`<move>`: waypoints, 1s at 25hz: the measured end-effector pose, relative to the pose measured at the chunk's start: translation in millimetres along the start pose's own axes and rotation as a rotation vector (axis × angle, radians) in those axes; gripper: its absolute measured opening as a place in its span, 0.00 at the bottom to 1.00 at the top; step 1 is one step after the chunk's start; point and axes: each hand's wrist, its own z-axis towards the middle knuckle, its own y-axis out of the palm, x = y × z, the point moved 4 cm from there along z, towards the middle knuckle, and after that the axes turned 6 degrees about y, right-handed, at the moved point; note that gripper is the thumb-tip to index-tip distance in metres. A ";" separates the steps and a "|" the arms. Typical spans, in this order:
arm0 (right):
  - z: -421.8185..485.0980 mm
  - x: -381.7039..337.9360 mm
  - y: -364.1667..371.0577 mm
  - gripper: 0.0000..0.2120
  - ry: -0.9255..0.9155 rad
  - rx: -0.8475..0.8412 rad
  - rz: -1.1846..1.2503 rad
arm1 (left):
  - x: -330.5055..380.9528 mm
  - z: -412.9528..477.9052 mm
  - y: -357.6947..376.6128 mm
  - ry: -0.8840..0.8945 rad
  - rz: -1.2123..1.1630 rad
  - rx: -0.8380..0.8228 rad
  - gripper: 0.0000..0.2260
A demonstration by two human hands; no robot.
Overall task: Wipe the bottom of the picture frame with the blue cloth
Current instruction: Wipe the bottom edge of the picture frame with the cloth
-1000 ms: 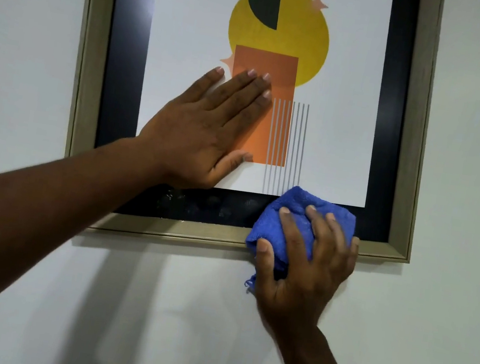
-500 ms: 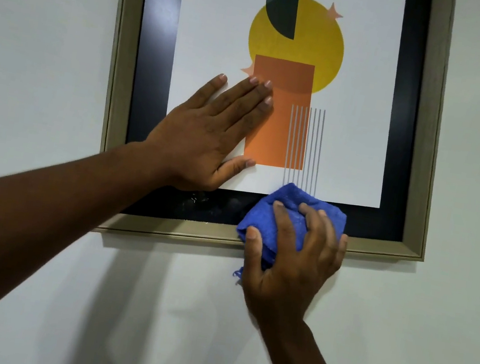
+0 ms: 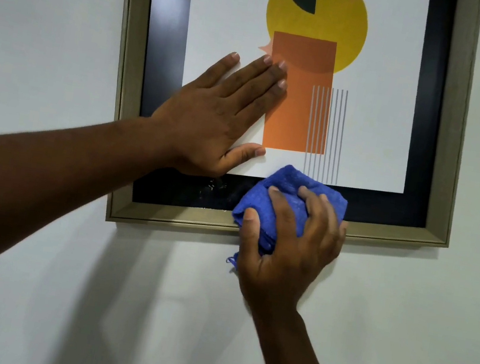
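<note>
A picture frame [image 3: 387, 232] with a beige wooden rim and a black inner border hangs on a pale wall. It holds a print with a yellow circle and an orange rectangle. My left hand [image 3: 217, 119] lies flat on the glass, fingers spread, over the print's lower left. My right hand [image 3: 288, 248] clutches a bunched blue cloth [image 3: 280, 194] and presses it on the bottom black border and bottom rim, about midway along. Dust specks show on the black border just left of the cloth.
The pale wall [image 3: 29, 290] surrounds the frame on the left, right and below. My arms' shadows fall on the wall beneath the frame. The frame's top is out of view.
My right hand and the blue cloth have slid left along the bottom of the frame. My left hand stays flat on the glass. The camera has shifted, so the frame sits further right.
</note>
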 end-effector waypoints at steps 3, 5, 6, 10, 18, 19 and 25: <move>-1.9 -0.5 0.9 0.19 -0.029 -0.002 0.003 | -4.5 -2.1 -0.3 0.014 0.016 0.003 0.36; -0.1 2.5 1.2 0.21 -0.033 -0.007 -0.020 | -5.9 -1.8 -0.4 0.003 0.004 0.014 0.37; -1.3 1.0 2.5 0.21 -0.077 -0.036 -0.034 | -5.9 -1.5 -0.5 -0.004 0.000 0.021 0.37; -4.9 -6.2 3.3 0.21 -0.067 -0.055 -0.016 | -10.3 -2.2 -0.8 -0.097 -0.011 0.041 0.37; -13.1 -24.6 9.2 0.20 -0.045 -0.081 -0.016 | -14.3 -1.7 -1.8 -0.176 -0.050 0.041 0.38; -14.5 -27.6 10.8 0.20 -0.064 -0.097 -0.013 | -13.6 -2.3 -1.5 -0.178 -0.046 0.041 0.38; -18.8 -41.0 14.0 0.20 -0.070 -0.130 -0.026 | -12.5 -4.9 -4.3 -0.153 -0.043 0.024 0.38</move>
